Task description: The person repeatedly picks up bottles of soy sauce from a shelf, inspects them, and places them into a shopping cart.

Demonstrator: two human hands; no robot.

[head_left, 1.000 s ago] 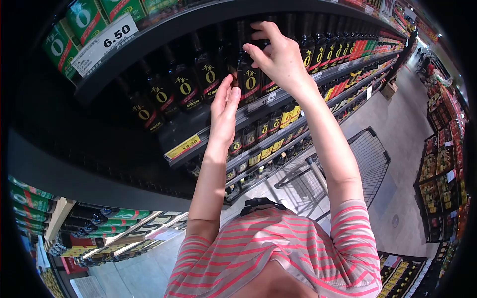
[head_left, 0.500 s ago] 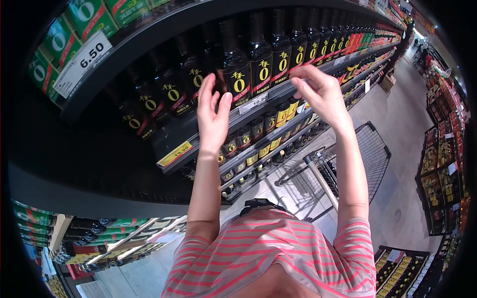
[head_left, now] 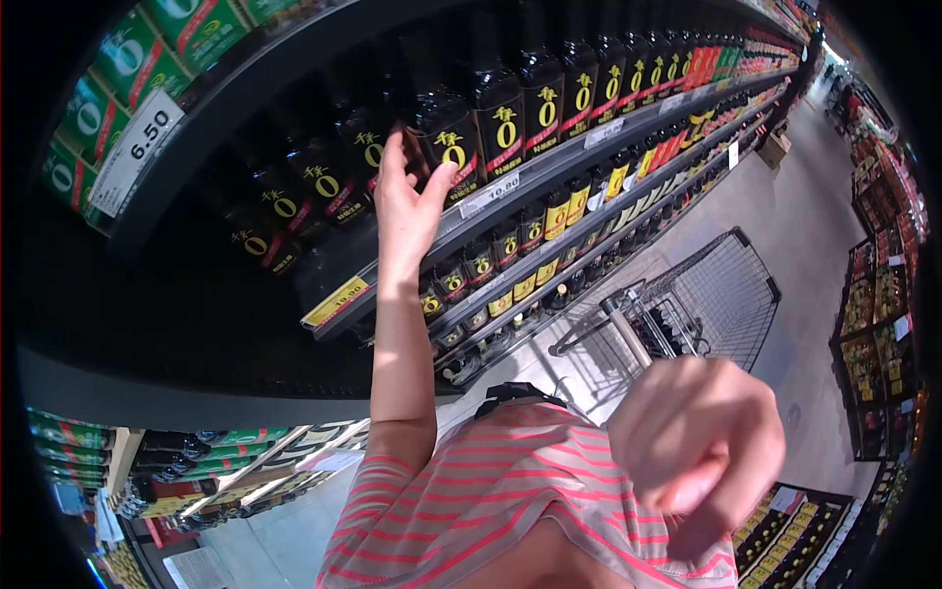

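My left hand (head_left: 407,201) is raised at the shelf edge, by a dark bottle (head_left: 449,147) with a yellow "0" on its black label. Its thumb is in front of the label's lower corner and its fingers reach up along the bottle's left side. The thumb and fingers are apart; whether they touch the glass I cannot tell. My right hand (head_left: 699,437) is close to the camera, in front of my striped shirt. It looks curled but blurred, and nothing shows in it. Similar bottles (head_left: 505,128) stand upright in a row on both sides.
A price tag (head_left: 490,195) and a yellow tag (head_left: 336,302) line the shelf edge. Green cartons (head_left: 128,49) sit higher up at the left. Smaller bottles (head_left: 481,265) fill the lower shelf. A wire shopping cart (head_left: 731,280) stands on the aisle floor; stacked goods (head_left: 873,285) are at the right.
My right hand has moved from the shelf front down and back toward the camera. My left hand has stayed by the bottle, its fingers now further up along its side.
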